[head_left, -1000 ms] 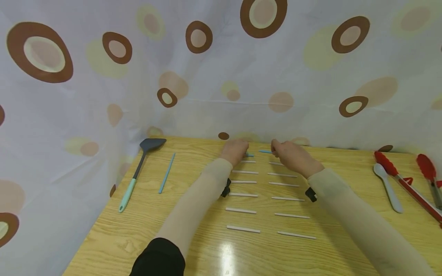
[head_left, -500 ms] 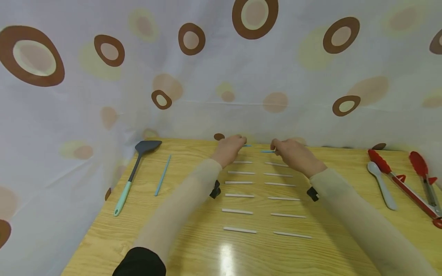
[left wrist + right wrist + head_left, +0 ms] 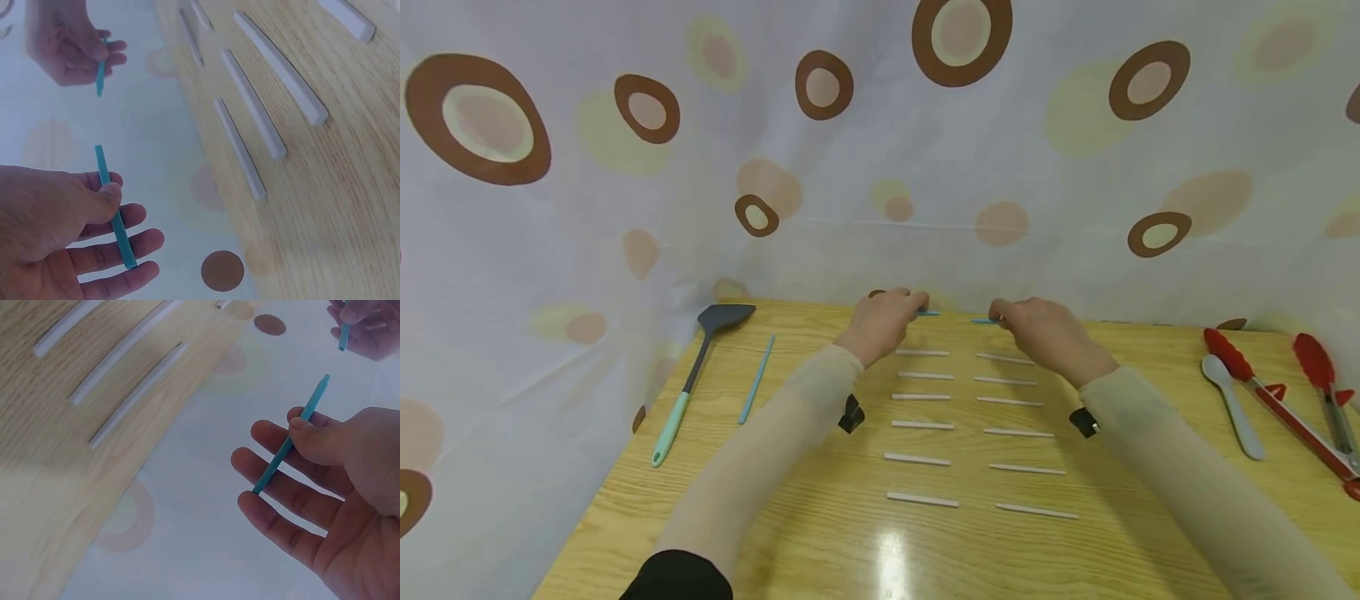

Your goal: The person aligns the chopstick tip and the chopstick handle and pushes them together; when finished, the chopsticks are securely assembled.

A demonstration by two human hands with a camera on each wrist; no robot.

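Observation:
Near the table's far edge, my left hand (image 3: 880, 325) pinches a thin blue stick (image 3: 121, 234) between thumb and fingers; its other fingers are spread behind it. Across from it, my right hand (image 3: 1051, 335) pinches a second thin blue stick (image 3: 275, 462), which has a narrower tip. The two sticks point toward each other with a gap between their ends. Closer to me lie two columns of white sticks: blunt-ended white sticks (image 3: 922, 425) on the left and taper-tipped white sticks (image 3: 1018, 432) on the right.
Another blue stick (image 3: 757, 379) lies on the wooden table (image 3: 820, 533) at the left, beside a spatula (image 3: 681, 408) with a dark head and mint handle. A pale spoon (image 3: 1234, 408) and red-tipped tongs (image 3: 1285, 407) lie at the right. A patterned curtain (image 3: 865, 167) hangs behind.
Both hands have lifted a little toward the curtain, each still pinching its blue stick. The left hand has shifted leftward, and the gap between the stick ends has widened.

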